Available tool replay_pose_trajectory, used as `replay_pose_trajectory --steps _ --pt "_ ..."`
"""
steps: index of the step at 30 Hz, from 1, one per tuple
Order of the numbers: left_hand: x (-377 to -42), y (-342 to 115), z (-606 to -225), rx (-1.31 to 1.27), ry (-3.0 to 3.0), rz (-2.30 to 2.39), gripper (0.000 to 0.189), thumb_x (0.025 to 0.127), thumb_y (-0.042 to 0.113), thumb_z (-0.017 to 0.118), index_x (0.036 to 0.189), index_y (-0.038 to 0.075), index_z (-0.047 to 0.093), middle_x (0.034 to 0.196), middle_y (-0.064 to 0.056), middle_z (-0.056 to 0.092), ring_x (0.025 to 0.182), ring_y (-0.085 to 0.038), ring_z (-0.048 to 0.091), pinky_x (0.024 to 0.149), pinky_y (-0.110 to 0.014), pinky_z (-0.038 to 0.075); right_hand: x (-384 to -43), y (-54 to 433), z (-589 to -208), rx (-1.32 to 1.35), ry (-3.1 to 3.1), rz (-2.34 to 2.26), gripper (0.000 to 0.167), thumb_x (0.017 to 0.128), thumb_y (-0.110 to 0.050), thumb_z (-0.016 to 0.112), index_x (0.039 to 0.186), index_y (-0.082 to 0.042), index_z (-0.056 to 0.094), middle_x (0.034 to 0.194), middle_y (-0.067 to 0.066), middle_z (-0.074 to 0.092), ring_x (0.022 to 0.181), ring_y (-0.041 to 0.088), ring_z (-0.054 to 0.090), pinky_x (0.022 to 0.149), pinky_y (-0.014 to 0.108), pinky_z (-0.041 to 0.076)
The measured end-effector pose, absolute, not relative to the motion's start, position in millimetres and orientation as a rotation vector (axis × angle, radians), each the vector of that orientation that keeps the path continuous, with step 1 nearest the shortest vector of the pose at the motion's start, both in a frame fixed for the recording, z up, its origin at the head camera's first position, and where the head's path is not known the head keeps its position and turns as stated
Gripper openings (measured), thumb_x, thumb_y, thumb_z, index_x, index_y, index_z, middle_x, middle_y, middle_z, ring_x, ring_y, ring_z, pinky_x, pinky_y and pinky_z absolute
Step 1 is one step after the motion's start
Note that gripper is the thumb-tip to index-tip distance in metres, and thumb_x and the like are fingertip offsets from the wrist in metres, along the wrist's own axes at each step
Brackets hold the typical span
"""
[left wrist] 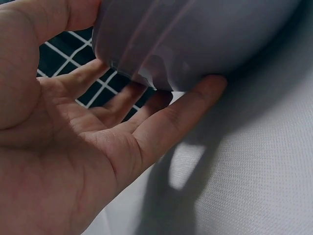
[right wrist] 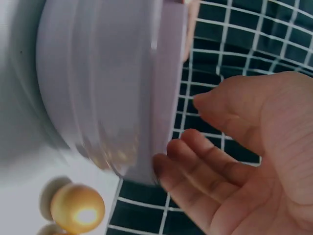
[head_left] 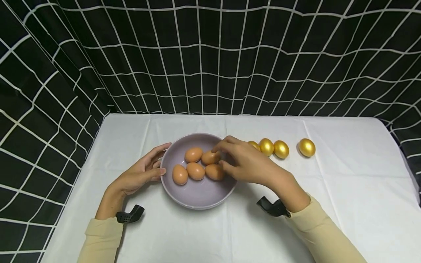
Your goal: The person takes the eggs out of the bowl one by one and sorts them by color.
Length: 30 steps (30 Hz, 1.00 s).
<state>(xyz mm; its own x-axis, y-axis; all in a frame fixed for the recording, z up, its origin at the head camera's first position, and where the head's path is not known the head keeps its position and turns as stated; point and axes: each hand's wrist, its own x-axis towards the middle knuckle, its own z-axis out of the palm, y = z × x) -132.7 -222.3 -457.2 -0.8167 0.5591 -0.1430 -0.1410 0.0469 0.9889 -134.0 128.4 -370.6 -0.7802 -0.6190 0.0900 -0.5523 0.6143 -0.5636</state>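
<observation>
A shallow mauve bowl (head_left: 200, 195) stands on the white cloth with several brown eggs (head_left: 195, 171) lying inside it. My left hand (head_left: 139, 171) touches the bowl's left side, thumb tip at the rim; the left wrist view shows its fingers (left wrist: 171, 117) extended against the outer wall. Over the bowl's right edge reaches my right hand (head_left: 245, 160), its fingertips near two of the eggs. In the right wrist view its thumb and fingers (right wrist: 195, 181) are apart, with nothing visible between them. Part of the rightmost eggs is hidden by that hand.
Several golden eggs lie right of the bowl, the outermost golden egg (head_left: 307, 147) apart from the others. One is partly hidden behind the right hand. A black curtain with white grid lines (head_left: 210, 58) hangs behind the white-clothed table (head_left: 355, 175).
</observation>
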Motion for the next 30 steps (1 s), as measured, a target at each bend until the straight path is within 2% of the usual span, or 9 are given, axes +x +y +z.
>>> replay_pose_trajectory --steps 2,8,13,20,28,30 --pt "-131.9 -222.4 -457.9 0.423 1.826 1.823 0.079 0.103 0.002 0.06 0.169 0.02 0.022 0.175 -0.011 0.022 0.159 -0.04 0.027 0.101 -0.033 0.06 -134.0 122.4 -373.7 -1.007 2.694 -0.853 0.034 0.095 -0.009 0.068 0.129 -0.006 0.071 0.124 0.008 0.07 0.106 0.023 0.069 0.096 0.041 0.057" --pt "-131.5 -222.8 -458.3 0.42 1.836 1.825 0.079 0.102 0.002 0.06 0.169 0.021 0.023 0.175 -0.012 0.023 0.159 -0.042 0.028 0.1 -0.034 0.06 -132.9 108.0 -382.7 -1.042 2.658 -0.745 0.031 0.098 -0.018 0.075 0.127 -0.01 0.073 0.121 0.007 0.07 0.094 0.017 0.065 0.09 0.036 0.058" --pt "-133.4 -223.5 -458.6 0.436 1.831 1.821 0.079 0.103 0.003 0.061 0.169 0.022 0.023 0.175 -0.011 0.022 0.16 -0.042 0.027 0.102 -0.034 0.06 -131.7 100.7 -389.6 -1.074 2.68 -0.649 0.025 0.099 -0.017 0.073 0.124 -0.011 0.073 0.115 0.007 0.07 0.093 0.015 0.063 0.089 0.035 0.058" --pt "-134.3 -222.8 -457.5 0.44 1.83 1.821 0.079 0.102 0.003 0.061 0.169 0.022 0.023 0.173 -0.012 0.024 0.159 -0.039 0.029 0.101 -0.034 0.06 -130.9 94.5 -396.2 -1.093 2.688 -0.548 0.012 0.099 -0.013 0.072 0.11 -0.015 0.073 0.095 0.003 0.063 0.075 0.013 0.054 0.073 0.027 0.051" --pt "-133.8 -222.7 -457.6 0.443 1.829 1.823 0.079 0.102 0.002 0.061 0.169 0.02 0.023 0.173 -0.013 0.024 0.158 -0.04 0.029 0.101 -0.034 0.06 -127.8 89.1 -397.2 -1.093 2.701 -0.465 0.011 0.1 -0.015 0.071 0.111 -0.014 0.074 0.093 0.001 0.061 0.073 0.012 0.053 0.071 0.026 0.05" --pt "-133.8 -222.5 -457.2 0.443 1.829 1.823 0.079 0.102 0.003 0.061 0.169 0.02 0.022 0.173 -0.013 0.023 0.158 -0.04 0.029 0.101 -0.034 0.06 -126.8 88.8 -396.2 -1.088 2.698 -0.459 0.006 0.1 -0.014 0.07 0.106 -0.013 0.072 0.089 0.001 0.059 0.07 0.013 0.051 0.068 0.025 0.048"
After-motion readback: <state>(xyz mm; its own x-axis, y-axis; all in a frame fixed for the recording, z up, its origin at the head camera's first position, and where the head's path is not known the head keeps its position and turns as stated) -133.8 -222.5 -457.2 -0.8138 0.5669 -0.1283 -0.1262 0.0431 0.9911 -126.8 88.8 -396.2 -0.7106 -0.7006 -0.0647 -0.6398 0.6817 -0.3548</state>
